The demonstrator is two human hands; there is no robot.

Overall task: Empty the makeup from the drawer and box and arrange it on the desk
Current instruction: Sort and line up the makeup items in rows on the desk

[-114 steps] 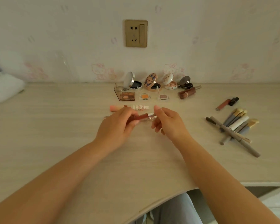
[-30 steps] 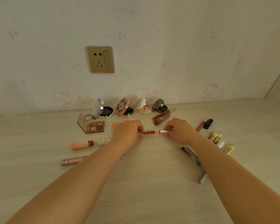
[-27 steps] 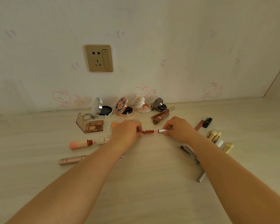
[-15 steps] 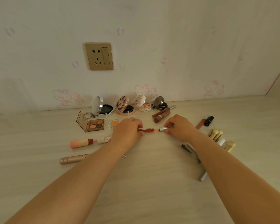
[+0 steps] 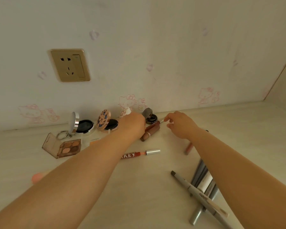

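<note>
Most makeup already out on the table: open compacts along the wall, eyeshadow palette, pencils near right. Arranging seems ongoing; drawer and box not in view. Red lip pencil lies free mid-table, long axis left-right, silver cap pointing right. Left hand over the brown gloss tubes, grip hidden, can't tell. Right hand loosely spread, fingertip probably touching a tube's silver tip.
</note>
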